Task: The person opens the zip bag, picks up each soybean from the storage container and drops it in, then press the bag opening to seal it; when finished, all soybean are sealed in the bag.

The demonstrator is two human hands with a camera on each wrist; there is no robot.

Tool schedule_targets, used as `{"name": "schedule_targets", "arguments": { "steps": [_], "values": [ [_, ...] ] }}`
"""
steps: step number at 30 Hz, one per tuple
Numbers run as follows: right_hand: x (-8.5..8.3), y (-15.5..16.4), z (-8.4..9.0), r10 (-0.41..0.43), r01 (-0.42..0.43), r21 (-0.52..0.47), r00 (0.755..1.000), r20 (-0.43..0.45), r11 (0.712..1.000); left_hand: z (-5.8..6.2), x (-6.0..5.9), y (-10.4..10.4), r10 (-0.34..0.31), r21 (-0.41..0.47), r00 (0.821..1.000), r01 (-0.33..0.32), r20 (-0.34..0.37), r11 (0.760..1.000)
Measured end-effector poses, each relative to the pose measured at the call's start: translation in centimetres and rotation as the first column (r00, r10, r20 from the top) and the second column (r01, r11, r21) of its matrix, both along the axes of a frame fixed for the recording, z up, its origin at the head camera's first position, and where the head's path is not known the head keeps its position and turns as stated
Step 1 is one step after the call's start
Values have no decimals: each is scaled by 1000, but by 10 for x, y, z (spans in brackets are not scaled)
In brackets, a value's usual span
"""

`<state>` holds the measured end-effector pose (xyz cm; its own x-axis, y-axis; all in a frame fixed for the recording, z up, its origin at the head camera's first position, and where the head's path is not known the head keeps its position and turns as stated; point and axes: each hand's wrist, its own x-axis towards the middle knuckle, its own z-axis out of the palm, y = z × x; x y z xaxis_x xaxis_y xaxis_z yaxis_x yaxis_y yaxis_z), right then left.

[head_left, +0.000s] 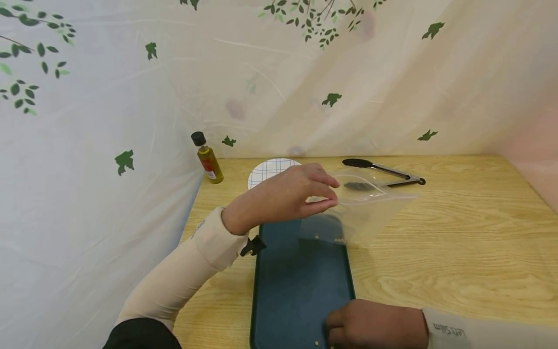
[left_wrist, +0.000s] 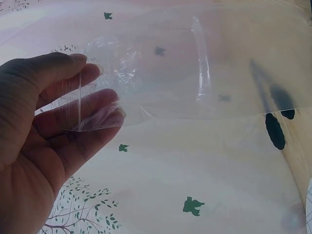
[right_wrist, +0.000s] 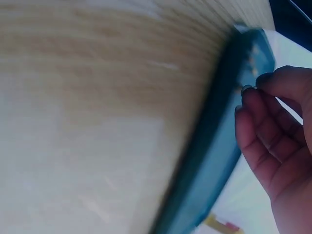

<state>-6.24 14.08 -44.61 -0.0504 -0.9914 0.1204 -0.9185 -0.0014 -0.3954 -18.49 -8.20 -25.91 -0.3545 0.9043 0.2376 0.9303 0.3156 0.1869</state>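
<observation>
My left hand (head_left: pixel 301 191) pinches the rim of a clear zip bag (head_left: pixel 370 220) between thumb and fingers. The bag's mouth gapes and its body hangs over the far right edge of a dark blue-green tray (head_left: pixel 301 286). In the left wrist view, the see-through bag (left_wrist: pixel 161 73) stretches away from the fingers. Low over the tray's near right edge is my right hand (head_left: pixel 375 322), thumb and index fingertips together; I cannot tell whether they hold anything. A small tan piece (head_left: pixel 317 343) lies on the tray beside it, and several more show at the far end.
A white plate with blue grid lines (head_left: pixel 268 170) stands beyond the tray, partly hidden by the left hand. At the back left is a bottle of yellowish oil (head_left: pixel 210 165) with a black cap. Black-tipped tongs (head_left: pixel 394 170) lie behind the bag. A leaf-printed cloth (head_left: pixel 279 97) hangs behind the table.
</observation>
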Motion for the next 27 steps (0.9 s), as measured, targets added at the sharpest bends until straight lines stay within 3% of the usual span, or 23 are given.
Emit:
{"name": "schedule_targets", "arguments": {
  "steps": [3,5,9,13,16,20,27],
  "values": [
    [-12,2,21,-49,46,-51,996,-72,998,-1,0,-1,-1,4,1000,1,2,1000],
    [-24,5,46,-94,76,-115,982,-164,990,-2,0,-2,-4,9,1000,4,4,1000],
    [-46,15,117,-223,117,-312,917,-331,943,-1,1,-4,-18,21,1000,18,-1,1000],
    [-66,25,190,-364,175,-453,853,-374,874,2,2,-5,-20,17,1000,20,-14,1000],
    [-86,29,225,-445,241,-485,816,-367,841,3,3,-7,-19,23,1000,20,-25,1000],
    [-109,29,242,-494,298,-483,795,-351,823,2,2,-8,-39,41,999,40,-36,998],
    [-116,24,237,-441,285,-428,835,-328,858,3,4,-8,-66,40,997,68,-36,997]
  ]
}}
